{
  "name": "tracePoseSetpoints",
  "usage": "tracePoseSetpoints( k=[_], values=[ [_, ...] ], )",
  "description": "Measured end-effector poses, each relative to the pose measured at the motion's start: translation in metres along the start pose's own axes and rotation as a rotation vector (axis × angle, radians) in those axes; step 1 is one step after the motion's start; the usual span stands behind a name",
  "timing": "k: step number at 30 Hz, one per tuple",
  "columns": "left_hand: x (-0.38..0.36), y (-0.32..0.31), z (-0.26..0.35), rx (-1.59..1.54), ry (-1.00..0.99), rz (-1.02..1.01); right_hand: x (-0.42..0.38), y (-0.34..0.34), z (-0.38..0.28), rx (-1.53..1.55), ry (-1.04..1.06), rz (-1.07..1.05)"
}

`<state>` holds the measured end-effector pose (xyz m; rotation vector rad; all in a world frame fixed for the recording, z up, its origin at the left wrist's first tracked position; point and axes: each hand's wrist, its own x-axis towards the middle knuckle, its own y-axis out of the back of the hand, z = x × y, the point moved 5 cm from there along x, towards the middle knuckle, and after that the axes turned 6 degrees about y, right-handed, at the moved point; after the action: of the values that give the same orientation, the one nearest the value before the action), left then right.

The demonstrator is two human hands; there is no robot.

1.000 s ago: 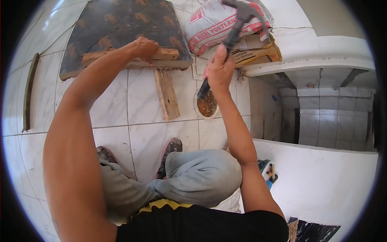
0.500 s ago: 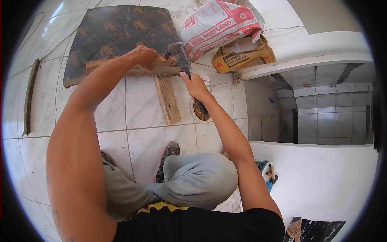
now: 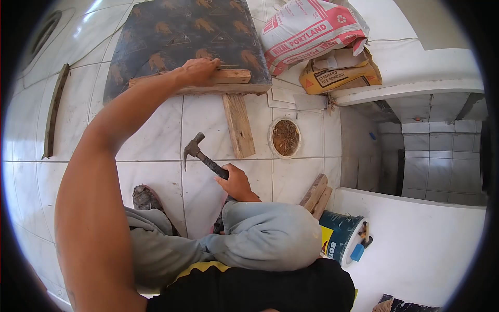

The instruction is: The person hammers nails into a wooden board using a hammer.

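Left hand (image 3: 201, 68) lies on the wooden strip (image 3: 234, 76), fingers bent over it toward the far side; cannot tell whether they pinch it or only press down. Strip runs left to right along the near edge of a dark printed board (image 3: 192, 31), its right end showing past the hand, its left part beyond the forearm. Right hand (image 3: 236, 183) is closed round the handle of the hammer (image 3: 208, 164), nearer the body, just beyond the right knee (image 3: 291, 234). Hammer head points left and far, well apart from the strip; white tile floor (image 3: 150, 135) spreads between the head and the board. Short timber piece (image 3: 239, 126) lies on that floor, far end close to the board's near edge, near end to the right of the hammer head. Round tub of nails (image 3: 286, 138) sits right of the timber, apart from it. Farther right, cement bag (image 3: 314, 34) and tile adhesive bag (image 3: 340, 73) bound the side beyond the board's right edge. On the left, tile runs from the board to a thin wood length (image 3: 56, 112). Near right: bucket (image 3: 343, 236) beside the knee.
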<state>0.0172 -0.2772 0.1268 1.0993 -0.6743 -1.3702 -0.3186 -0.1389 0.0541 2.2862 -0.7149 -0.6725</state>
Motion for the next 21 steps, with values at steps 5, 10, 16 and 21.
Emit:
tracePoseSetpoints(
  k=[5,10,16,21],
  values=[
    [-0.043,0.005,-0.035,0.013,-0.006,0.083,0.002,-0.023,0.008,-0.154,0.013,0.047],
    [-0.08,0.006,-0.071,0.055,0.096,0.123,-0.002,-0.042,0.02,-0.106,-0.019,-0.003],
    [-0.079,0.015,-0.072,0.008,0.243,0.108,0.001,-0.058,0.029,-0.072,0.033,-0.044],
    [-0.069,0.04,-0.057,0.017,0.19,0.195,0.02,-0.004,0.025,-0.194,0.316,0.221]
  ],
)
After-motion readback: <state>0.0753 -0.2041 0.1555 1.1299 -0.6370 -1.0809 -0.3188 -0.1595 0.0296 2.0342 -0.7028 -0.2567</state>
